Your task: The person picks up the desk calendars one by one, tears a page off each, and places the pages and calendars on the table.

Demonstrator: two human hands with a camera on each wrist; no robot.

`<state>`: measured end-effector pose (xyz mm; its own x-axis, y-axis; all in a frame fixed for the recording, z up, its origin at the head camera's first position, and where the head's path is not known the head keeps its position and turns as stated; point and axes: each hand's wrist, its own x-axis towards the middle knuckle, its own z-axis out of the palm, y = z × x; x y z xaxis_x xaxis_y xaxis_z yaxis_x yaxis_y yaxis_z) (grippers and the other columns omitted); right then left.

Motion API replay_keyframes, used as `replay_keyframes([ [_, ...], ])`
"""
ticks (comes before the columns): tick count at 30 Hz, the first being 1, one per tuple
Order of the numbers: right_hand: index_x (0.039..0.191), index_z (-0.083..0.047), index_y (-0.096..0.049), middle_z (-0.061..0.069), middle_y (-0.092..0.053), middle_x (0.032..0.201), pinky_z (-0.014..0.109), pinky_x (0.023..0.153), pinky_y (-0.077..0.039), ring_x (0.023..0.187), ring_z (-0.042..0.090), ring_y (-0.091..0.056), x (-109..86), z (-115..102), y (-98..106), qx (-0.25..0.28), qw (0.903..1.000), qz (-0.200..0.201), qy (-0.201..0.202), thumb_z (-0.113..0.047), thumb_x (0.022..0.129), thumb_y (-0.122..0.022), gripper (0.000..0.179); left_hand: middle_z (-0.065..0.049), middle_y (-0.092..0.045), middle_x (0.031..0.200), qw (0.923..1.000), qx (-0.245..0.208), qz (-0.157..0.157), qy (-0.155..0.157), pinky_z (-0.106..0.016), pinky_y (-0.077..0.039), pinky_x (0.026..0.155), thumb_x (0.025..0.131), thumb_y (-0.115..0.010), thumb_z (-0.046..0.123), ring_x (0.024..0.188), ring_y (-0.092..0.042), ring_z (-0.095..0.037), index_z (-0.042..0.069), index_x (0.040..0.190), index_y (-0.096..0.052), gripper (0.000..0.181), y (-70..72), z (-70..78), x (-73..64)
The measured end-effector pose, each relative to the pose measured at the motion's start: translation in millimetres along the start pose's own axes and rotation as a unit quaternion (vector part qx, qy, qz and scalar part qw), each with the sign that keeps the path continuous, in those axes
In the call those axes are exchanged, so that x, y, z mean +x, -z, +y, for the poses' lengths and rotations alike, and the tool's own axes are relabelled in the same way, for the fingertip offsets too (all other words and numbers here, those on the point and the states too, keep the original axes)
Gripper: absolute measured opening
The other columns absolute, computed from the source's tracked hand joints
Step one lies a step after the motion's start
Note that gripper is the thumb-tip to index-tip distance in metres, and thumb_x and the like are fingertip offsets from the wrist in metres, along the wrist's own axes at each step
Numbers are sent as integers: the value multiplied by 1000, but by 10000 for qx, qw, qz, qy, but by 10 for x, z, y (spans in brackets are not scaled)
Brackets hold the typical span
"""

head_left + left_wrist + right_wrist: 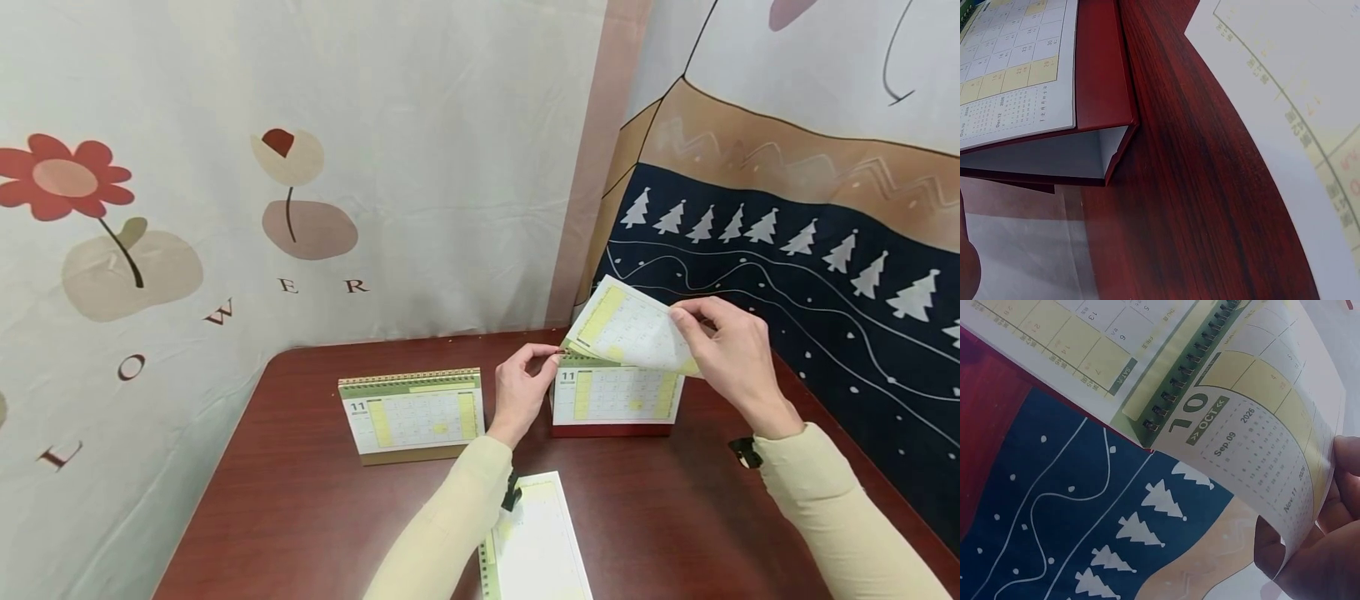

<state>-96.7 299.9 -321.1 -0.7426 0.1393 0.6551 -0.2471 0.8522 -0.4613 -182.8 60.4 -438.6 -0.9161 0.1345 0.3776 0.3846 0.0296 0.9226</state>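
Observation:
A desk calendar (pixel 615 396) with a red base stands at the back right, its front page marked 11. My right hand (pixel 731 358) pinches the edge of a lifted page (pixel 637 329) between thumb and fingers. Seen from the right wrist, that page (pixel 1260 425) bends up from the black spiral binding (pixel 1188 369) and shows 10 and OCT. At the left end of the calendar's top edge, my left hand (pixel 522 387) pinches the binding corner with thumb and forefinger. Only a sliver of the left hand (pixel 967 269) enters the left wrist view, beside the red stand.
A second desk calendar (pixel 427 417), also on 11, stands left of my left hand. Another calendar (pixel 543 542) lies flat near the front, partly under my left forearm. Printed cloths (pixel 450 167) hang behind and to the right of the dark red table (pixel 300 500).

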Motion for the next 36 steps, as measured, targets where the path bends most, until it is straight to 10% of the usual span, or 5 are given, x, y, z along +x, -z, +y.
replay_keyframes([
  [36, 111, 0, -76, 20, -73, 111, 3, 68, -39, 87, 25, -63, -125, 56, -43, 180, 9972, -34, -729, -18, 103, -65, 22, 2, -78, 101, 10000, -29, 43, 6, -22, -56, 79, 96, -74, 14, 89, -71, -8, 15, 106, -80, 11, -11, -7, -26],
])
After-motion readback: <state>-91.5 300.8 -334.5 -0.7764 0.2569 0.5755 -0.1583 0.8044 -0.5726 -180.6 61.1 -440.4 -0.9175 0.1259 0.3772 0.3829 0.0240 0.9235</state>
